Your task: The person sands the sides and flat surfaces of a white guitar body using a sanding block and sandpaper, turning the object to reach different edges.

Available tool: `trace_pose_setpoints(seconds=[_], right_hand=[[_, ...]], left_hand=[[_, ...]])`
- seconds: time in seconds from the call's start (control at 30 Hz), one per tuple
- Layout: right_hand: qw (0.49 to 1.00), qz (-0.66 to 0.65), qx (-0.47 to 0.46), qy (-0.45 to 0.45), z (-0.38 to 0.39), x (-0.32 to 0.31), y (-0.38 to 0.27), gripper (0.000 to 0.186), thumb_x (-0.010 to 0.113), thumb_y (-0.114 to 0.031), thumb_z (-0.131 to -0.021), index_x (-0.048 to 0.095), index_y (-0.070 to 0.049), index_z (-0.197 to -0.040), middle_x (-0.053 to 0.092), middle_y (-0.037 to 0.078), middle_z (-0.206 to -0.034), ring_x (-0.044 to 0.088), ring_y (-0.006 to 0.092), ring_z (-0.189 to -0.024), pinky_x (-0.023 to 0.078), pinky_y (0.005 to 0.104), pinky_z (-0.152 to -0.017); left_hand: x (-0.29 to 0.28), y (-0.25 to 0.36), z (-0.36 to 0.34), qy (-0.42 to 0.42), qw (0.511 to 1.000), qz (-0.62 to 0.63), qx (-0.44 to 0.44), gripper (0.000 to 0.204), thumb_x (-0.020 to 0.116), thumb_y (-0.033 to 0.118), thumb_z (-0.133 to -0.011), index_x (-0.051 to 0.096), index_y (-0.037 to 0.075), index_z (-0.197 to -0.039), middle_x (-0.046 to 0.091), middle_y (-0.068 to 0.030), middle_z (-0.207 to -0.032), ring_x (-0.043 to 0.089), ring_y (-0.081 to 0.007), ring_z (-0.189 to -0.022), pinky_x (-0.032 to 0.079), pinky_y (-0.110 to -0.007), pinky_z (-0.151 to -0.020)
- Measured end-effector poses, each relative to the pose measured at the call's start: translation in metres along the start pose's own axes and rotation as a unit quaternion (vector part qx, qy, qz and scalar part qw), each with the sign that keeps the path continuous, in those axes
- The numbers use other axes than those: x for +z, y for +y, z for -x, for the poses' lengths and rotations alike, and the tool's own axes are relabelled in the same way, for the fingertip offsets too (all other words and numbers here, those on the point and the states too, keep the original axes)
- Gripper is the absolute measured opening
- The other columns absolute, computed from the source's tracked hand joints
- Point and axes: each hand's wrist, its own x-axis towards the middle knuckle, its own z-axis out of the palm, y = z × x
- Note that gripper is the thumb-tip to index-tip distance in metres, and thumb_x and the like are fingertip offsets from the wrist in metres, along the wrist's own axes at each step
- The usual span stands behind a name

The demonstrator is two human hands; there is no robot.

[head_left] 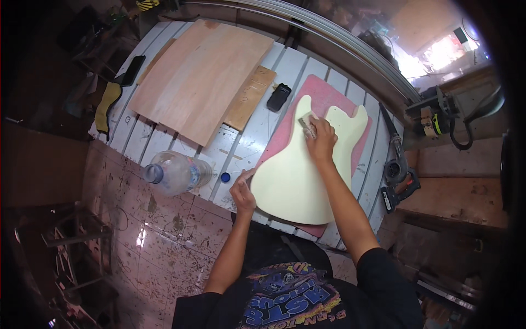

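Note:
A cream-coloured electric guitar body (pixel 290 181) lies flat on a pink mat (pixel 323 90), its two horns pointing away from me. My right hand (pixel 321 137) is closed around a small sanding block (pixel 307 125) with a worn, greyish face. It presses the block on the body's surface near the left horn. At the body's lower left edge, my left hand (pixel 243 193) grips the rim, its fingers partly hidden.
Left on the slatted white table (pixel 249 145) lie a wooden board (pixel 203 77) and a thinner wood piece (pixel 251 98). Nearby are a black case (pixel 279 97), a large plastic bottle (pixel 178 172) and a blue cap (pixel 225 177). A cordless power tool (pixel 400 189) sits at the right edge.

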Motion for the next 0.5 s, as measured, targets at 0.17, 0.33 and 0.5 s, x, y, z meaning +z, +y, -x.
trace_pose_setpoints(seconds=[0.17, 0.33, 0.5], right_hand=[[0.974, -0.046, -0.157, -0.153, 0.129, -0.012, -0.075, 0.065, 0.08, -0.015, -0.076, 0.066, -0.02, -0.139, 0.06, 0.016, -0.141, 0.055, 0.0374, -0.131, 0.036, 0.0567, -0.11], [0.995, -0.024, -0.064, -0.079, 0.024, -0.001, -0.013, 0.063, 0.078, -0.009, -0.078, 0.066, -0.017, -0.139, 0.061, 0.017, -0.138, 0.055, 0.0384, -0.128, 0.038, 0.0551, -0.108], [0.998, 0.061, -0.03, 0.013, 0.027, 0.018, 0.001, 0.063, 0.078, -0.008, -0.078, 0.065, -0.017, -0.139, 0.059, 0.016, -0.14, 0.053, 0.0386, -0.129, 0.038, 0.0554, -0.108]], left_hand=[[-0.013, -0.008, 0.004, 0.024, 0.999, -0.022, 0.04, 0.08, 0.027, 0.053, -0.112, 0.074, -0.011, -0.111, 0.077, -0.0248, -0.106, 0.074, -0.0391, -0.106, 0.044, -0.056, -0.115], [-0.007, 0.011, -0.004, -0.002, 0.999, -0.032, 0.028, 0.071, 0.029, 0.047, -0.112, 0.074, -0.008, -0.109, 0.077, -0.0244, -0.107, 0.074, -0.0402, -0.105, 0.047, -0.056, -0.112], [-0.002, 0.016, -0.006, -0.007, 0.999, -0.027, 0.031, 0.062, 0.033, 0.04, -0.112, 0.075, -0.006, -0.107, 0.076, -0.0237, -0.106, 0.074, -0.0417, -0.102, 0.05, -0.055, -0.108]])
